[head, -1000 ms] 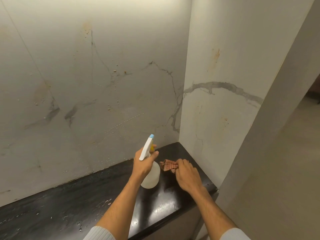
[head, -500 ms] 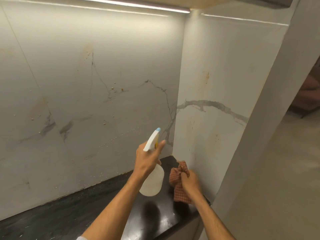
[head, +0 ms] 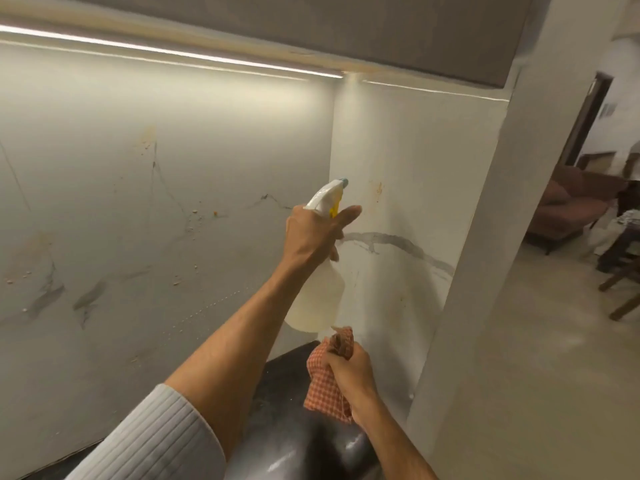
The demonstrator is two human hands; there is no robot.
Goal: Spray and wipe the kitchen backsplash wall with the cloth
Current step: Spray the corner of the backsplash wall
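1. Your left hand (head: 311,233) is wrapped tight around the neck of the spray bottle (head: 320,292), index finger stretched forward beside the yellow trigger. I can't tell if it's pressing yet.
2. Your right hand (head: 349,368), low at centre frame, is fisted shut on the checked cloth (head: 323,386), bunched, with a tuft poking out above the knuckles.
3. Here's the change: a second ago the bottle stood on the countertop and the cloth lay flat beside it. Now both are off the surface, the bottle raised to mid-frame with its blue-tipped nozzle aimed at the corner.
4. That reads as pick-up done and spraying about to begin; no wet patch shows on the wall yet.
5. The bottle is translucent plastic, bulbous at the base, with a white head. The cloth is soft woven stuff in orange-and-white check, limp below your fist.
6. The backsplash wall (head: 166,188) fills the left and centre: smooth, pale, marble-like, with grey veins, orange-brown splatter and dried crumbs stuck on. Its side panel (head: 415,161) right of the corner carries a rusty stain just beyond the nozzle.
7. The black countertop (head: 294,441) at the bottom is glossy and reflective, under the LED strip (head: 173,51) up top.
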